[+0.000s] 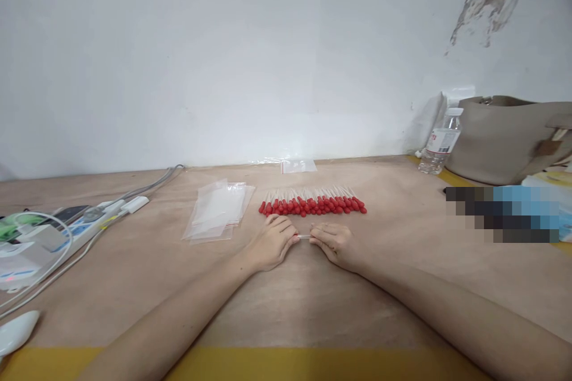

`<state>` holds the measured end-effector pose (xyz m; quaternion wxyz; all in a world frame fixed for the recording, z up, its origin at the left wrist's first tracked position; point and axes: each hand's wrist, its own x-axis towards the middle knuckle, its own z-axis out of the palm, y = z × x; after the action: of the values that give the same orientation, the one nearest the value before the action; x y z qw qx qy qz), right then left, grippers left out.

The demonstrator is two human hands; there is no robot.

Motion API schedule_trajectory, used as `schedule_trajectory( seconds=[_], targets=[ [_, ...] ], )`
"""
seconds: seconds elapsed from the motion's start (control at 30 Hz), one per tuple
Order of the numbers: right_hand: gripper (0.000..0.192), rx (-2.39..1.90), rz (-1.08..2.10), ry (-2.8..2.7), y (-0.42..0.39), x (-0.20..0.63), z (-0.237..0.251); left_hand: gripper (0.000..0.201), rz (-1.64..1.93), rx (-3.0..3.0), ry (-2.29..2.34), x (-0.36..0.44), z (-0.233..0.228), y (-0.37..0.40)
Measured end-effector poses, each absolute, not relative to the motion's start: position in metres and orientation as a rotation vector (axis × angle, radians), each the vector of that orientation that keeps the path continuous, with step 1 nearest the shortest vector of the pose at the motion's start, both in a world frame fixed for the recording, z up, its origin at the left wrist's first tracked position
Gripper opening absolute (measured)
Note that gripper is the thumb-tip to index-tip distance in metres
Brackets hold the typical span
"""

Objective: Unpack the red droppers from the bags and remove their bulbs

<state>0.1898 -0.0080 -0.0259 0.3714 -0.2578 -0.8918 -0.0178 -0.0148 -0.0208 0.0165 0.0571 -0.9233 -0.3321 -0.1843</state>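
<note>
My left hand (274, 244) and my right hand (335, 244) face each other low over the table, fingers closed. Between them runs a thin pale stick (304, 237), pinched at both sides, with a trace of red at the left fingertips. Its ends are mostly hidden by my fingers. Just beyond my hands lies a row of red-headed sticks (313, 205), their red heads toward me and thin white stems pointing at the wall. Clear plastic bags (218, 211) lie stacked flat to the left of the row.
Another small clear bag (298, 166) lies by the wall. At left are a power strip (89, 223) with chargers and cables, and a white mouse-like object (18, 333). A water bottle (441, 143), a grey-beige bag (504, 137) and a blurred-out patch (503, 214) are at right.
</note>
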Motion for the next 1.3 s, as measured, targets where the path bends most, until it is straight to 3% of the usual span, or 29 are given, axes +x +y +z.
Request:
schedule_trajectory(
  seconds=[0.6, 0.77, 0.9, 1.1, 1.3],
  targets=[
    [0.023, -1.090, -0.341, -2.151, -0.008, 0.198, -0.015, 0.031, -0.801, -2.432, -1.781, -0.062, 0.024, -0.005],
    [0.015, -1.027, -0.408, -2.158, -0.005, 0.199, -0.016, 0.028, -0.926, -2.369, -1.670, -0.053, 0.021, -0.010],
    [0.015, -0.990, -0.425, -2.186, -0.005, 0.195, -0.015, 0.017, -0.820, -2.420, -1.567, -0.047, 0.010, -0.009],
    [0.017, -0.974, -0.307, -2.257, -0.011, 0.188, -0.009, 0.011, -0.766, -2.517, -1.393, -0.048, 0.005, -0.011],
    [0.029, -0.983, -0.189, -2.312, -0.014, 0.187, -0.005, 0.016, -0.718, -2.543, -1.386, -0.047, 0.005, -0.014]
  ],
)
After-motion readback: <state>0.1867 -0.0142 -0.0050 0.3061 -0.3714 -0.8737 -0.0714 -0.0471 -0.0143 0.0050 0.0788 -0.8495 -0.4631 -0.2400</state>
